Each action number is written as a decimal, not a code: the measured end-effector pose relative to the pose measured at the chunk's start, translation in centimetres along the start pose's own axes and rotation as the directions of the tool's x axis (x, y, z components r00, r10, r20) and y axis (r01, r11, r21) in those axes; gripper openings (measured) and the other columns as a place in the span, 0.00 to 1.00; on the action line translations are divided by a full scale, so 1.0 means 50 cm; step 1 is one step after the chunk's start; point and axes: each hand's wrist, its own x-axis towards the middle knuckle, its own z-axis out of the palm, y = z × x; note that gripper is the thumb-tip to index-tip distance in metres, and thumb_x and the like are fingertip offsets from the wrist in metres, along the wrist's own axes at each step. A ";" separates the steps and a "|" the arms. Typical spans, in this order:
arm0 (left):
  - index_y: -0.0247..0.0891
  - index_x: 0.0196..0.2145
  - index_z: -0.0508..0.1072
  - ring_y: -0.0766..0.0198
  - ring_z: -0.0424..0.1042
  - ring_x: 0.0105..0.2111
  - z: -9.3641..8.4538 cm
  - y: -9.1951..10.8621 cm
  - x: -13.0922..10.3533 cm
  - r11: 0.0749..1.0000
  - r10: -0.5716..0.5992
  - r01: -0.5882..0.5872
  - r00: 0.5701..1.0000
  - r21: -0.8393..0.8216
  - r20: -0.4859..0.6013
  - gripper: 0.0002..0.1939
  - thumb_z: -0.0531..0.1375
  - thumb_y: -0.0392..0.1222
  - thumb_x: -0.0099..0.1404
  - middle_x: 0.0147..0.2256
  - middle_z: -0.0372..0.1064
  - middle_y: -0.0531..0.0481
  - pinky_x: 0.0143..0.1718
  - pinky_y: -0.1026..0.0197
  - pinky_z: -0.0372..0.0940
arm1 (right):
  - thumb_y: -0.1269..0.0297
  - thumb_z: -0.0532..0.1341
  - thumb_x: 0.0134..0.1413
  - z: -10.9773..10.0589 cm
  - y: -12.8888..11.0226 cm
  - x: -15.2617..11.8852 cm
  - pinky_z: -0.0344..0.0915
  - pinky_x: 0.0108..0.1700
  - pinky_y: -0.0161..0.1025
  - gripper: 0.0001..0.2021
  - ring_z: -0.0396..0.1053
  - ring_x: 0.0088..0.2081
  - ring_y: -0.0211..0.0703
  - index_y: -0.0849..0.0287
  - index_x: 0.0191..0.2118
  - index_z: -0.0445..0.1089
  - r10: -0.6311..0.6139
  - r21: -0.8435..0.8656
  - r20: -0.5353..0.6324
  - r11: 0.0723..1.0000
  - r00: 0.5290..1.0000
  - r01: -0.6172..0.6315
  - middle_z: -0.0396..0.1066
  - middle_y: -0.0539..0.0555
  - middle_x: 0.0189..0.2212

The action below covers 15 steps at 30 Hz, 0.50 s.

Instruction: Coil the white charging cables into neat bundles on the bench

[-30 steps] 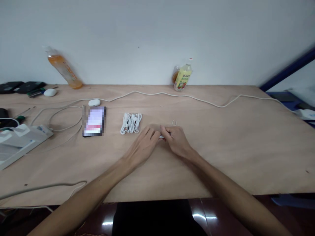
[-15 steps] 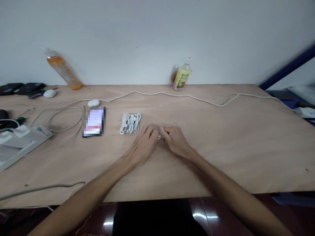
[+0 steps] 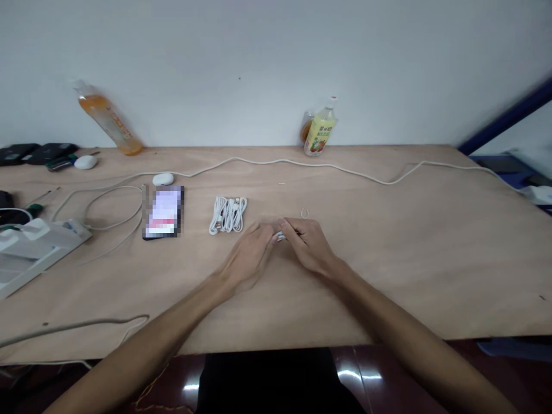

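My left hand [image 3: 249, 253] and my right hand [image 3: 309, 242] meet low over the middle of the table. Between them a small piece of white cable [image 3: 280, 236] shows; the fingers cover most of it. Both hands are closed around it, the right thumb lying along its top. The left hand is slightly smeared by motion. Left of the hands lie coiled white cables [image 3: 228, 215], side by side in neat bundles. Just beyond the right hand rests a small white loop [image 3: 305, 213], perhaps a tie.
A phone [image 3: 164, 213] and a white earbud case [image 3: 163, 179] lie on the left. A long white cord [image 3: 284, 161] crosses the table's back. A yellow-labelled bottle [image 3: 321, 127] and an orange drink bottle [image 3: 110, 123] stand by the wall. A white tray [image 3: 47, 259] sits far left.
My fingers have shifted around the white cable, and the left hand looks flatter and more stretched along it. The bundles and the small loop stay where they were.
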 end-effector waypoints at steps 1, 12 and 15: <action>0.42 0.40 0.66 0.53 0.69 0.39 0.000 0.000 0.000 1.000 -0.010 0.009 1.000 -0.022 -0.006 0.22 0.39 0.46 0.86 0.38 0.74 0.44 0.44 0.50 0.68 | 0.49 0.51 0.73 0.000 0.000 -0.001 0.60 0.36 0.39 0.24 0.65 0.29 0.42 0.55 0.26 0.63 -0.005 -0.008 -0.003 1.000 1.000 0.005 0.67 0.51 0.24; 0.41 0.42 0.69 0.55 0.75 0.40 -0.014 0.019 0.005 0.932 -0.158 0.162 0.987 -0.323 0.041 0.19 0.44 0.48 0.85 0.39 0.76 0.46 0.45 0.52 0.72 | 0.49 0.55 0.73 0.002 0.009 0.005 0.60 0.36 0.38 0.23 0.65 0.30 0.42 0.54 0.26 0.64 0.024 0.057 0.065 0.998 0.998 -0.028 0.66 0.49 0.24; 0.42 0.38 0.68 0.56 0.75 0.37 -0.019 0.018 0.007 0.917 -0.190 0.202 0.979 -0.344 0.068 0.20 0.45 0.50 0.85 0.35 0.75 0.48 0.41 0.53 0.73 | 0.49 0.56 0.73 -0.006 0.010 0.009 0.63 0.39 0.39 0.22 0.68 0.32 0.42 0.55 0.28 0.68 0.008 0.121 0.134 0.992 0.991 -0.025 0.71 0.50 0.27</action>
